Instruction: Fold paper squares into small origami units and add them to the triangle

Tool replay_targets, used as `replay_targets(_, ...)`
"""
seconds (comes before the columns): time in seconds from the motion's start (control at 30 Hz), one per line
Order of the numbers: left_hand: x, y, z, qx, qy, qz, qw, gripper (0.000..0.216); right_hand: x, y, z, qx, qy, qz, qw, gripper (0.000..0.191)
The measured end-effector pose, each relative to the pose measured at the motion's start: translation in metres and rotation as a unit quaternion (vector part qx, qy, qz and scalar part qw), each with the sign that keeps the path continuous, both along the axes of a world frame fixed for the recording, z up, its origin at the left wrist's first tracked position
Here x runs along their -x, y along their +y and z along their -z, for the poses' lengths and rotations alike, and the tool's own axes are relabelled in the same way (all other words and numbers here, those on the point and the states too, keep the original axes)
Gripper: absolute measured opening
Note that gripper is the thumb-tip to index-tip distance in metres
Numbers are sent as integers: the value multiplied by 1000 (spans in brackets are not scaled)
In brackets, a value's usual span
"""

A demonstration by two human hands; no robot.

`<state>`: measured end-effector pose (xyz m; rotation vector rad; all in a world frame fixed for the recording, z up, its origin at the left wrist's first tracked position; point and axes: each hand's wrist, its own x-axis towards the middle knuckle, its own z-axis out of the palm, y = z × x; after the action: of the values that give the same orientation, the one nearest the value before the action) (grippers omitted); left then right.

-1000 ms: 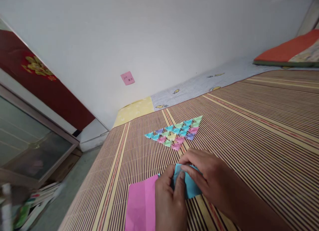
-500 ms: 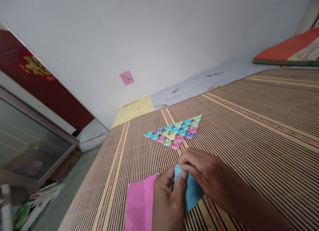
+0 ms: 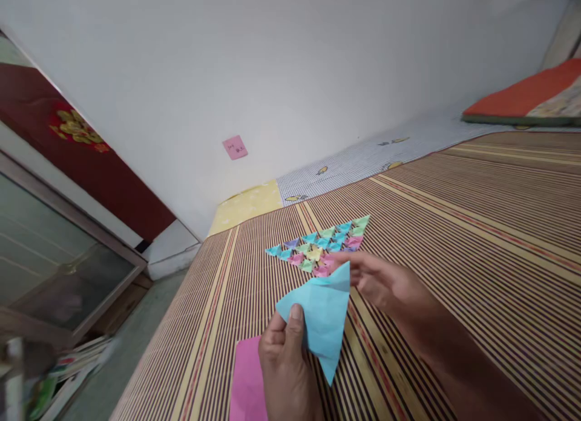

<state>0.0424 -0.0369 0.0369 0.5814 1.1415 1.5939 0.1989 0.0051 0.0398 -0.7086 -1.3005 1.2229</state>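
Observation:
A sheet of light blue paper (image 3: 324,315), creased and partly folded, is pinched between the thumb and fingers of my left hand (image 3: 288,366). My right hand (image 3: 385,285) is just right of the paper's upper corner, fingers stretched out and holding nothing; its fingertips are partly blurred. Whether they touch the paper I cannot tell. Beyond both hands, several small folded paper pieces (image 3: 315,253) in blue, green, pink, purple and yellow lie in rows forming a triangle. A pink sheet of paper (image 3: 247,381) lies beside my left hand, partly covered by it.
Everything lies on a striped bamboo mat (image 3: 436,227) over a bed. A white wall (image 3: 318,76) with a pink note (image 3: 235,147) rises behind. An orange folded quilt (image 3: 521,97) sits at the far right. To the left are the floor and a glass-paned door (image 3: 59,245).
The blue paper has been lifted and turned, showing a broad face with pointed corners. My right hand has let go of it and opened its fingers. The view has shifted slightly.

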Motion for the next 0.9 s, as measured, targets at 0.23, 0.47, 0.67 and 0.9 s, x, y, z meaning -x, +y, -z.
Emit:
replay_targets(0.23,-11,-1,2,-32,52,-3,998,31,35,-9,0,135,71,-66,986,32)
replay_targets(0.47,-7,-1,5,-41,105,-17,994,33,40,-9,5,140,88,34,986,41)
replay_targets(0.67,-7,0,5,-35,95,-15,995,32,30,-4,0,104,117,88,984,31)
replay_targets(0.9,-5,1,4,-19,128,-17,991,34,18,-5,-10,95,82,122,985,28)
